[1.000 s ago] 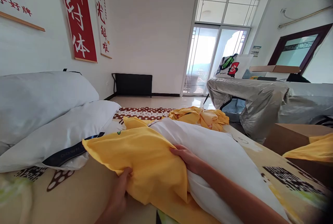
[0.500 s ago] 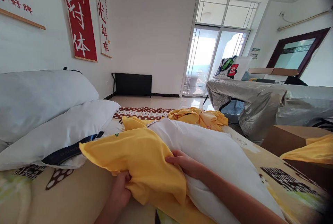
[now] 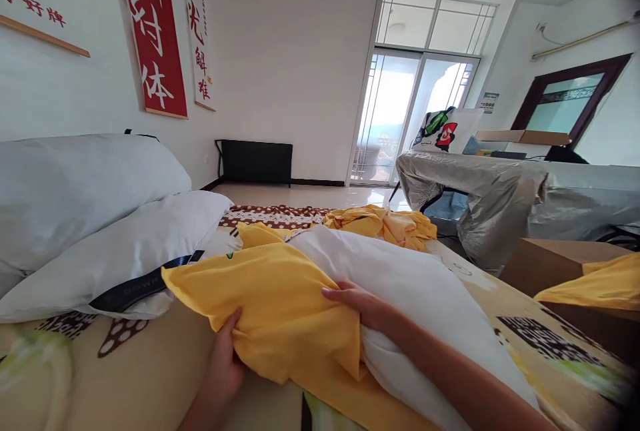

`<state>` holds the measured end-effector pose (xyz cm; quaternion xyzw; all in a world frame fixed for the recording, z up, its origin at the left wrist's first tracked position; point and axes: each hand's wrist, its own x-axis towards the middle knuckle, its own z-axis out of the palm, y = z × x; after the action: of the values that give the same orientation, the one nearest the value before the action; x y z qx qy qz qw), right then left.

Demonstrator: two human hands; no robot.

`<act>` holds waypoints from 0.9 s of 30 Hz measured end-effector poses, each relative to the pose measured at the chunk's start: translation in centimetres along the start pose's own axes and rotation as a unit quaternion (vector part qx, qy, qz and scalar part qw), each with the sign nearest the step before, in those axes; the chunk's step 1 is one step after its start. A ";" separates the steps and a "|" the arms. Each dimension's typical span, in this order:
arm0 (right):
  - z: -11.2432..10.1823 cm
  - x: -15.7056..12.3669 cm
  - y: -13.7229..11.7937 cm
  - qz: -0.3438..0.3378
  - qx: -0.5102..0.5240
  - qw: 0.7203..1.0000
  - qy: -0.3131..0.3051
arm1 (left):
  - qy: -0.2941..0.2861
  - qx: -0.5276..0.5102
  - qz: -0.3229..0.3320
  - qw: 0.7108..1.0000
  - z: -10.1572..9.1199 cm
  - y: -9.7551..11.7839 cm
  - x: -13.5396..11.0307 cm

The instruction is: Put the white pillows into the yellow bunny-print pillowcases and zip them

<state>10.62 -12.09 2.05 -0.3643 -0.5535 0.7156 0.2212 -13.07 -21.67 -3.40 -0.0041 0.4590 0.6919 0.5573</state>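
Note:
A white pillow [image 3: 430,297] lies across the bed in front of me, its near end partly inside a yellow pillowcase [image 3: 275,297]. My left hand [image 3: 225,361] grips the lower edge of the yellow pillowcase, fingers tucked under the fabric. My right hand [image 3: 360,304] rests on the pillow at the pillowcase's opening, fingers curled over the yellow edge and gripping it.
Two more white pillows [image 3: 115,251] are stacked at the left against the wall. A heap of yellow fabric [image 3: 380,224] lies at the far end of the bed. A cardboard box [image 3: 560,264] with yellow cloth stands at right, beside a silver-covered table [image 3: 500,184].
The left hand shifted slightly and pulled the pillowcase edge up toward the pillow; the right hand stayed at the opening. The view barely moved.

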 end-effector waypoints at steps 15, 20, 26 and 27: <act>2.5 -0.3 0.8 -0.103 0.040 0.993 -0.039 | -0.008 -0.012 0.079 0.997 -2.1 1.3 0.2; 2.8 -0.1 1.1 -0.092 0.046 0.993 -0.061 | 0.029 0.015 0.150 0.988 -2.7 3.8 0.0; 3.0 -0.4 1.0 -0.055 0.030 0.994 -0.094 | -0.010 0.093 0.125 0.988 -2.4 6.7 2.9; 3.0 -0.5 1.0 -0.054 0.017 0.993 -0.105 | 0.000 0.095 0.129 0.987 -2.2 7.0 3.4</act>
<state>8.72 -14.62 1.56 -0.2533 -0.5806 0.7458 0.2064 -20.92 -20.18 -1.99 0.1082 0.5191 0.7115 0.4611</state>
